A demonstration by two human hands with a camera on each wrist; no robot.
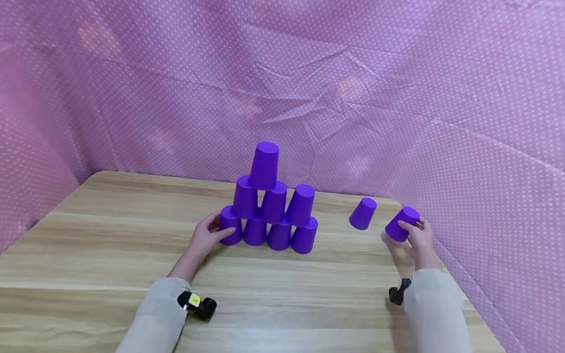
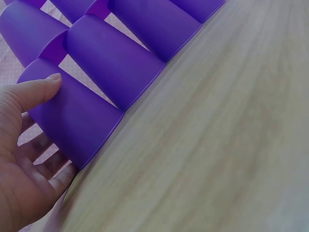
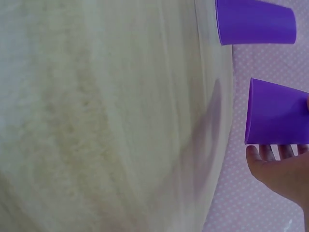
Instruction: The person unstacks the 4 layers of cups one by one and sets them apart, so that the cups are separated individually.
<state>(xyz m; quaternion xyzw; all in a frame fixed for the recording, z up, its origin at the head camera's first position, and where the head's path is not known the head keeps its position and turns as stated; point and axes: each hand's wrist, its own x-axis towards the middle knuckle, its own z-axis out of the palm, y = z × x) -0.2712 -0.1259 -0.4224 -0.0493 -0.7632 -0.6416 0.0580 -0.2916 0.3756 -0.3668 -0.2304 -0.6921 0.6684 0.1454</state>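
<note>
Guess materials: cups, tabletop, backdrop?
Purple cups: probably matte plastic; smooth, evenly coloured walls, thin rims.
Tabletop: wood or wood-look laminate, low sheen; grain streaks show, can't tell which.
Pink backdrop: likely fabric, slight sheen; creases and soft folds.

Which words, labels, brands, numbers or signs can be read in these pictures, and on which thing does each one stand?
No text can be read with certainty.
Small yellow rectangular label on the black wrist device at the left sleeve: dark marks, too small and blurred to read.
Purple tapered smooth cups: no lettering shows.
Pink dotted cloth and wood-grained tabletop: only pattern, no writing visible.
</note>
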